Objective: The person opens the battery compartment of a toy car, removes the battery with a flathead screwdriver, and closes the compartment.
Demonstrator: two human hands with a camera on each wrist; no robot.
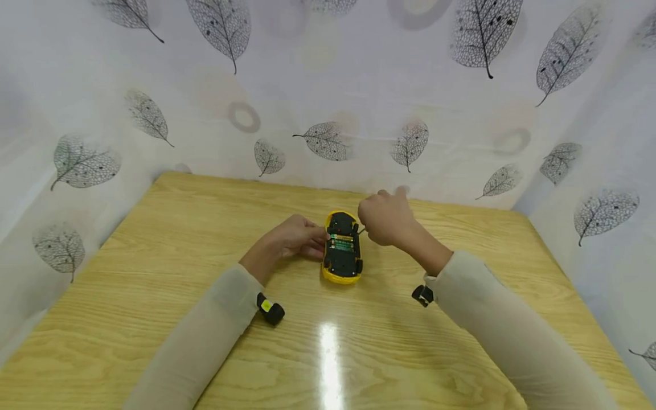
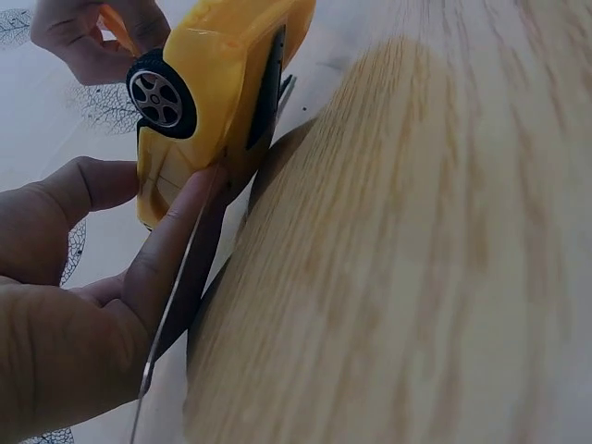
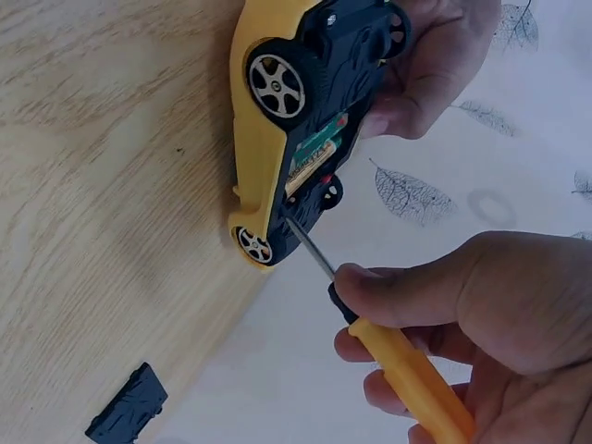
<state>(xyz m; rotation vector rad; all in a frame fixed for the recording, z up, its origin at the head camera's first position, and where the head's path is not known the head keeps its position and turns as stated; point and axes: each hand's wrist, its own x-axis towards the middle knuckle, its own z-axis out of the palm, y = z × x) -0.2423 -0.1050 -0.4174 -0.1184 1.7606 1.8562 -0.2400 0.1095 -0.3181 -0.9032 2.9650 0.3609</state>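
Observation:
A yellow toy car [image 1: 342, 263] lies upside down on the table, its black underside facing up. Several green-and-gold batteries [image 1: 341, 243] show in its uncovered compartment. My left hand [image 1: 299, 236] holds the car by its side, the thumb [image 2: 106, 182] and fingers on the yellow body. In my right hand [image 1: 386, 219] is a screwdriver with a yellow handle [image 3: 407, 375], pinched near its black collar. Its metal shaft [image 3: 313, 248] points at the underside beside a wheel [image 3: 254, 244]; whether the tip touches cannot be told.
A small black cover piece [image 3: 128, 405] lies on the wooden table [image 1: 205, 228], seen in the right wrist view. White cloth with leaf prints [image 1: 328, 85] hangs behind the table and at both sides. Dark devices [image 1: 271, 312] are strapped at both wrists.

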